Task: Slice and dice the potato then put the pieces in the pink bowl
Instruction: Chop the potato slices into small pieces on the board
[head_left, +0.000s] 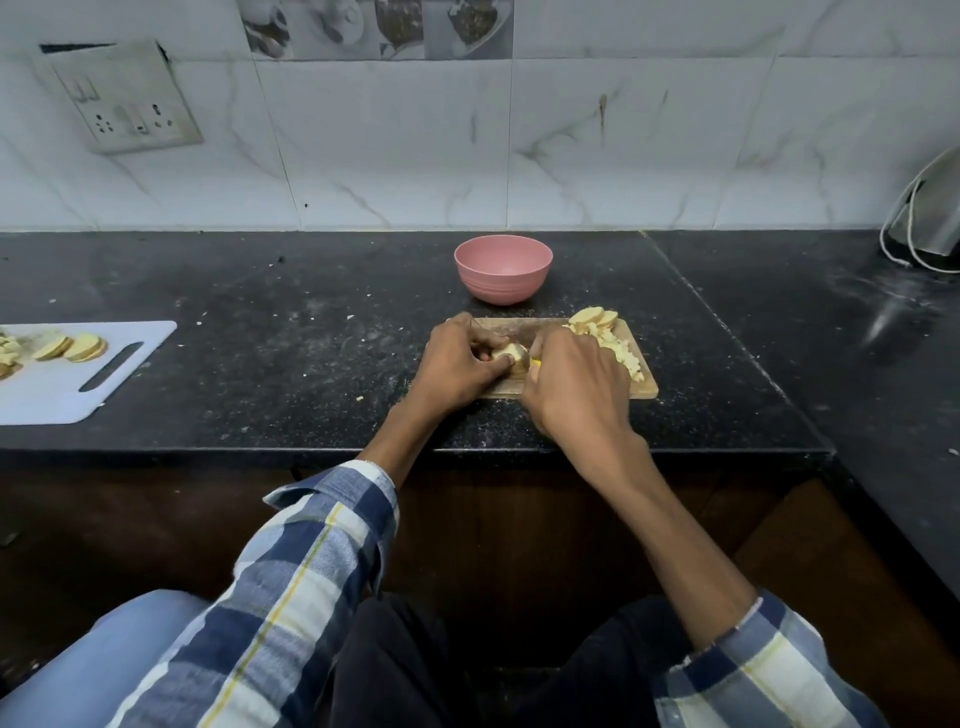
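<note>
A small wooden cutting board (641, 387) lies on the black counter. On it, my left hand (454, 364) grips a pale potato piece (510, 354) with curled fingers. My right hand (574, 384) is curled round a knife with a yellow handle (535, 362); its blade is mostly hidden between my hands. Round potato slices (592, 317) sit at the board's far right corner, with diced bits (623, 356) just behind my right hand. The pink bowl (503, 270) stands beyond the board, and it looks empty.
A white plastic cutting board (78, 384) with more potato slices (70, 347) lies at the left. A grey appliance with a white cable (924, 228) stands at the far right. Potato scraps dot the counter. The counter's front edge (415, 452) runs just below my wrists.
</note>
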